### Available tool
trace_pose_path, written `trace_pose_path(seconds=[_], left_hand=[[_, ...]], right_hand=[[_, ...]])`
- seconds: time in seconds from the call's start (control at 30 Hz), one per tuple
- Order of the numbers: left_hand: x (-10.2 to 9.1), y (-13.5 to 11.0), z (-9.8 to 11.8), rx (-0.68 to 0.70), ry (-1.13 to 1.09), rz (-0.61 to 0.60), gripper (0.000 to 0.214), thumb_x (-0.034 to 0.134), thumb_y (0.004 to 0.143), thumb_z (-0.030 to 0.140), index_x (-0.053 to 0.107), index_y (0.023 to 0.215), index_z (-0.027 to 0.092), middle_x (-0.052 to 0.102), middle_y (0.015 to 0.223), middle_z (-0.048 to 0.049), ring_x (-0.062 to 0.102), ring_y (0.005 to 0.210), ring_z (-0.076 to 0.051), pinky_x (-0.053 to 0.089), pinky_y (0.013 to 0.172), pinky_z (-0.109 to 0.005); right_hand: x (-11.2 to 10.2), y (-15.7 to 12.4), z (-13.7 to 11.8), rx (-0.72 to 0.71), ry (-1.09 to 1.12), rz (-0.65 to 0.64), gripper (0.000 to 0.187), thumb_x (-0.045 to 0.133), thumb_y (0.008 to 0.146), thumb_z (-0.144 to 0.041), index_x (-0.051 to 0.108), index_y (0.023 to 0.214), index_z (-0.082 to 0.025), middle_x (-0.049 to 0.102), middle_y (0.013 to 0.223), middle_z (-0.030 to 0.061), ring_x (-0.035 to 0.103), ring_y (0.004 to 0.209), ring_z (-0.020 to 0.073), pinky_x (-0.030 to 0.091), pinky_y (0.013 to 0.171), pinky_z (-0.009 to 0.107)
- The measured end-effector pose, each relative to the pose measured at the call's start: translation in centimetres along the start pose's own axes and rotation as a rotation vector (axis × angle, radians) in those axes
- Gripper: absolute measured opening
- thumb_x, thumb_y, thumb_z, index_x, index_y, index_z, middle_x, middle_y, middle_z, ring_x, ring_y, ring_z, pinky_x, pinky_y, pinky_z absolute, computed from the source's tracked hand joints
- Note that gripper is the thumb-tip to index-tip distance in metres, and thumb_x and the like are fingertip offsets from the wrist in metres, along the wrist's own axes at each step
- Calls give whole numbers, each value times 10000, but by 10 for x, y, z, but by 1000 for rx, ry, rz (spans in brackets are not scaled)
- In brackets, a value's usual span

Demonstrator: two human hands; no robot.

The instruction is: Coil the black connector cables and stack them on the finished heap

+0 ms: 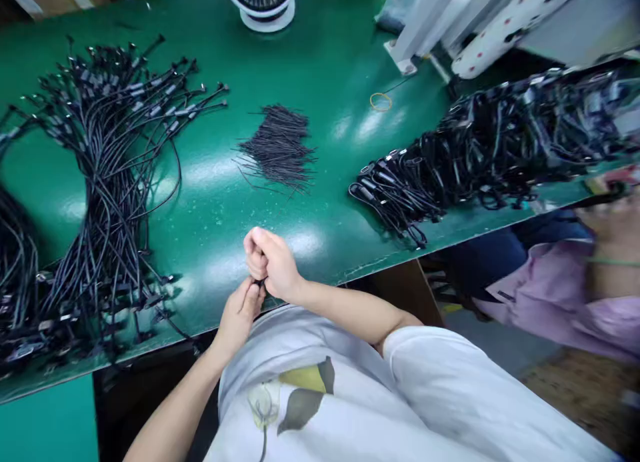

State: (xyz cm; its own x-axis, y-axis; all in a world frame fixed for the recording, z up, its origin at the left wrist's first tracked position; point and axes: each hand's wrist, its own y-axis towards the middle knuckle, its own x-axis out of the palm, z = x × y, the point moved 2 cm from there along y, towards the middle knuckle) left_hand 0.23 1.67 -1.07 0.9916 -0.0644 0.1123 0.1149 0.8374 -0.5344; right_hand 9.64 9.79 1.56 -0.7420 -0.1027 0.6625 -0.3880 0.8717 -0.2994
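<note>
Close to my body, at the table's front edge, my left hand (241,310) is closed, its thumb and fingers pinched on a small bit of black cable (259,283). Most of that cable is hidden by the fingers. Just above and touching it, my right hand (275,263) is curled into a fist; what its fingers hold cannot be made out. Beyond the hands lies a pile of short black twist ties (280,145). On the left is a large heap of loose black cables (113,182) with connectors at their ends.
Bundled, folded black cables (470,149) line the right side of the green table (340,202). A white fan (267,5) stands at the back, and a yellow rubber band (381,102) lies nearby. At the right edge sits another person in a pink garment (555,275).
</note>
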Motion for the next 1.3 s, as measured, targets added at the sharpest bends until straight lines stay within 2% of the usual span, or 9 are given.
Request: trace_pose_path(seconds=[0.13, 0.23, 0.47, 0.6, 0.7, 0.9, 1.07, 1.2, 1.3], left_hand=[[-6, 4, 3, -61, -178, -9, 507, 664, 749, 643, 504, 743, 162, 283, 523, 98, 228, 439, -44, 215, 413, -174], [-14, 4, 15, -44, -334, 47, 441, 711, 758, 551, 502, 755, 163, 291, 556, 91, 235, 458, -42, 228, 418, -156], [-15, 4, 36, -16, -448, -3, 374, 720, 784, 473, 540, 776, 145, 297, 571, 80, 261, 472, -42, 259, 423, -143], [-12, 2, 38, 17, -443, 16, 357, 700, 805, 470, 550, 797, 146, 307, 574, 77, 263, 476, -43, 257, 431, -145], [-5, 1, 41, 53, -443, -6, 366, 680, 828, 461, 575, 1028, 173, 320, 575, 84, 255, 471, -51, 246, 438, -149], [0, 9, 37, 122, -401, 37, 416, 649, 843, 482, 579, 1107, 168, 326, 588, 81, 269, 482, -60, 252, 449, -167], [-13, 16, 20, 234, -47, 188, 331, 533, 906, 438, 632, 1082, 175, 447, 664, 40, 370, 531, -83, 320, 500, -201], [-19, 15, 18, 296, 320, 200, 231, 505, 869, 274, 678, 976, 165, 597, 763, -23, 540, 746, -168, 441, 725, -280], [-22, 12, 19, 212, 323, 84, 129, 534, 792, 229, 618, 722, 161, 549, 662, -7, 506, 685, -159, 413, 675, -275]], right_hand=[[-30, 18, -39, -226, -676, -184, 336, 426, 955, -441, 588, 825, -178, 495, 646, -18, 447, 569, 97, 403, 573, 229], [-72, 37, -82, -591, -1398, 0, 203, 492, 935, -251, 679, 956, -174, 594, 1080, 102, 524, 981, 191, 408, 877, 348], [-117, 71, -110, -416, -2249, -123, 194, 464, 949, -225, 608, 1025, -120, 581, 1039, 144, 507, 923, 243, 360, 769, 342], [-100, 54, -110, -497, -2264, -81, 201, 410, 943, -183, 584, 980, -89, 588, 1051, 184, 521, 955, 269, 363, 788, 367], [-76, 27, -92, -486, -1881, -5, 162, 428, 944, -196, 568, 939, -113, 620, 974, 137, 556, 872, 212, 392, 768, 322], [-30, -15, -20, -291, -1226, -344, 114, 484, 939, -174, 583, 997, -165, 638, 848, 5, 561, 685, 96, 412, 658, 206], [-26, -21, -15, -774, -1763, -356, 198, 447, 959, -163, 603, 839, -147, 578, 750, 32, 494, 673, 130, 341, 625, 264], [-16, -23, -26, -1275, -2054, -748, 243, 368, 980, -123, 607, 931, -133, 616, 927, 82, 516, 838, 170, 339, 696, 322], [-7, -23, -34, -1373, -2083, -1039, 241, 348, 980, -113, 586, 946, -133, 607, 985, 88, 518, 868, 171, 344, 701, 322]])
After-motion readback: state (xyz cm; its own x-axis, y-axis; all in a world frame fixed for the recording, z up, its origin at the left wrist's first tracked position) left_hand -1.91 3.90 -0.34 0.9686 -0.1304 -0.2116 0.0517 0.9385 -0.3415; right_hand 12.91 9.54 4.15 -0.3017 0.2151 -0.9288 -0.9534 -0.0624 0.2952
